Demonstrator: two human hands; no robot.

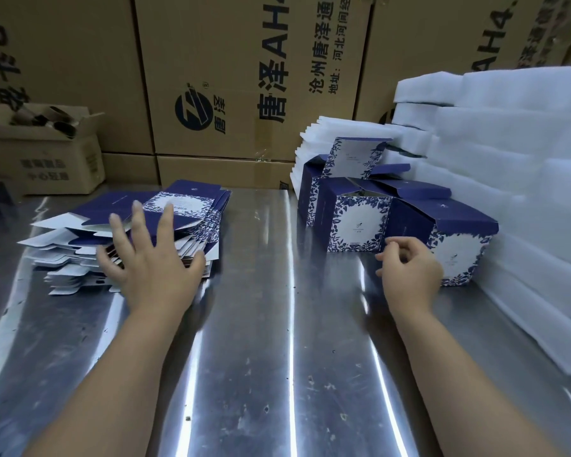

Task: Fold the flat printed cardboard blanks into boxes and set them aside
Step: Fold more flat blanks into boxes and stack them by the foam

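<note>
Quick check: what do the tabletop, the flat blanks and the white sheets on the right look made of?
Tabletop: likely stainless steel, scuffed, with streaky light reflections. Flat blanks: thin printed cardboard, matte navy outside, white inside at the flaps. White sheets: probably soft foam; thick, fuzzy, faintly translucent edges.

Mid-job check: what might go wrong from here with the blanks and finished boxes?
1. The stack of blanks lies fanned and uneven; the left hand, spread over it, may drag several at once.
2. The right hand sits close beside the nearest folded box; a bump might shove it.
</note>
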